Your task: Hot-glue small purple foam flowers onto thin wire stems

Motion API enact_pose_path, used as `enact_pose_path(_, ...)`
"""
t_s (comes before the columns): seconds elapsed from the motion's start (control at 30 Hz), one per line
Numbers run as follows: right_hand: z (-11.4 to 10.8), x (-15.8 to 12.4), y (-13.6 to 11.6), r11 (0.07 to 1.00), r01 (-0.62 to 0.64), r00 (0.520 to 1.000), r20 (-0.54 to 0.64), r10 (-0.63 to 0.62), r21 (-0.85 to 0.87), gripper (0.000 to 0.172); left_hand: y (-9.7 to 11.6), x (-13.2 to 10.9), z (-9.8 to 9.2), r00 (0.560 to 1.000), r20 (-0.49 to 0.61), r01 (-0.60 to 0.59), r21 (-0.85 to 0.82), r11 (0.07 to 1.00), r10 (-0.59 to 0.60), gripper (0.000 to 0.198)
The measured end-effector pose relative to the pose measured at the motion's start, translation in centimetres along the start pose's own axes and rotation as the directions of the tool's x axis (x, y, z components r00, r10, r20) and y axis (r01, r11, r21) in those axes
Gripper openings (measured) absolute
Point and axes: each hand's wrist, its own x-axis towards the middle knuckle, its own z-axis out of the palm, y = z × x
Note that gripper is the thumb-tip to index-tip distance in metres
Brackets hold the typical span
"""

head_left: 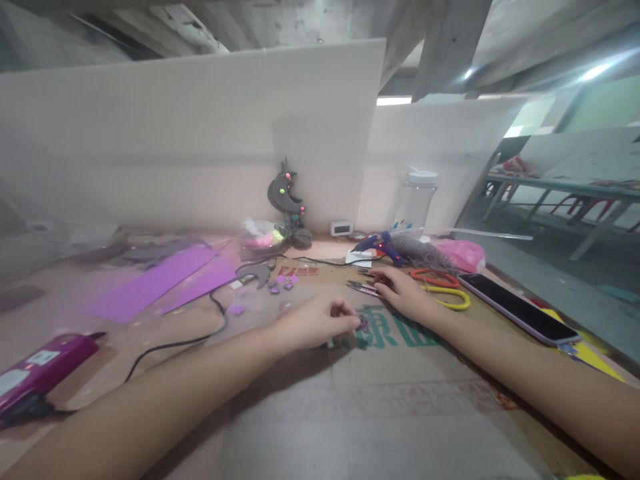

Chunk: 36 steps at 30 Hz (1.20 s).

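Note:
My left hand (320, 321) is held over the cardboard in the middle, its thumb and fingers pinched on a small purple piece (363, 325) that is mostly hidden. To its right, my right hand (403, 293) curls its fingers down onto a pair of small pointed scissors (364, 289), whose blades point left. Their handle end is hidden under the hand. Scissors with orange handles (435, 277) and others with yellow handles (455, 299) lie just beyond the right wrist. Several small purple flower pieces (285, 283) are scattered to the left of my hands.
At the back stand a grey crescent moon ornament (285, 193), a small digital clock (341, 229), a blue glue gun (377, 245) and a clear bottle (417, 200). Purple sheets (155, 280) and a magenta device (47, 373) with a black cable are left; a phone (517, 309) lies right.

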Motion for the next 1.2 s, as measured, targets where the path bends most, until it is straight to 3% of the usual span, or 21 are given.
enact_pose_path(0.13, 0.1, 0.0, 0.2, 1.000, 0.004, 1.000, 0.001, -0.004, -0.003, 0.032, 2.5, -1.2, -1.8, 0.994, 0.099, -0.055, 0.196, 0.979, 0.036, 0.021)
enact_pose_path(0.23, 0.2, 0.0, 0.3, 1.000, 0.008, 1.000, 0.003, -0.008, 0.000, 0.031, 3.8, -1.3, -3.8, 0.994, 0.006, -0.111, 0.210, 0.971, 0.112, 0.019)
enact_pose_path(0.37, 0.2, 0.0, 0.3, 1.000, 0.006, 1.000, 0.024, -0.006, -0.009, 0.031, 3.8, -0.8, -5.8, 0.985, -0.083, -0.137, 0.171, 0.976, 0.152, 0.022)
enact_pose_path(0.57, 0.1, -0.1, 0.2, 1.000, 0.010, 0.999, 0.033, -0.009, -0.011, 0.030, 3.8, -1.1, -6.8, 0.970, -0.181, -0.143, 0.100, 0.985, 0.160, 0.017)
enact_pose_path(0.7, 0.3, -0.1, 0.3, 1.000, 0.010, 0.999, 0.038, -0.010, 0.002, 0.030, 4.3, -1.6, -6.7, 0.964, -0.217, -0.149, 0.043, 0.988, 0.154, 0.021)
enact_pose_path(0.83, 0.0, 0.0, -0.1, 0.999, 0.017, 0.999, -0.041, -0.015, 0.043, 0.021, 4.5, -1.9, -6.4, 0.960, -0.249, -0.128, 0.025, 0.991, 0.130, 0.026)
enact_pose_path(0.9, -0.5, -0.1, -0.8, 0.999, 0.017, 0.995, -0.096, -0.012, 0.049, 0.016, 4.3, -1.8, -6.0, 0.959, -0.251, -0.132, 0.025, 0.991, 0.134, 0.028)
enact_pose_path(1.0, -1.3, -0.6, -2.8, 0.992, -0.008, 0.990, -0.136, 0.025, 0.123, 0.025, 3.9, -1.5, -5.0, 0.957, -0.257, -0.136, 0.001, 0.991, 0.132, 0.030)
enact_pose_path(1.1, -1.6, -1.6, -5.6, 0.931, -0.156, 0.984, -0.026, 0.174, 0.330, 0.029, 2.8, -1.1, -3.2, 0.952, -0.273, -0.153, -0.041, 0.987, 0.136, 0.026)
enact_pose_path(1.2, -1.4, -2.5, -8.2, 0.883, -0.192, 0.981, 0.102, 0.164, 0.428, 0.023, 1.2, -0.6, -1.2, 0.955, -0.257, -0.174, -0.078, 0.982, 0.149, 0.025)
